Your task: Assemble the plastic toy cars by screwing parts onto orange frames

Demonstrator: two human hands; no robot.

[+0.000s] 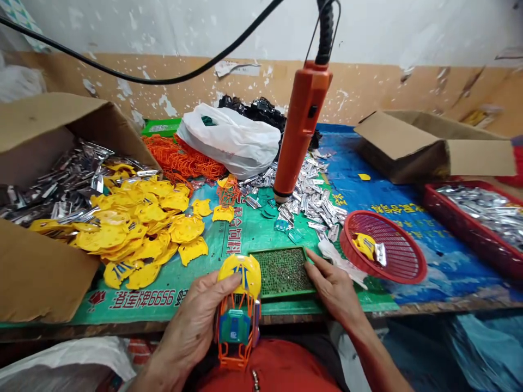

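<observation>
Steadying, seemingly: yellow-orange plastic toy [238,316] clamped in left hand [199,307]; green plastic tray [286,295], three-o'clock end, touched by right hand [335,286], grip unclear.

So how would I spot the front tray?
Find the hanging orange tool and drop to the table's front edge. Between left hand and right hand lies a shallow green tray of tiny greyish pieces, rectangular, unlike the round red basket nearby.
</observation>
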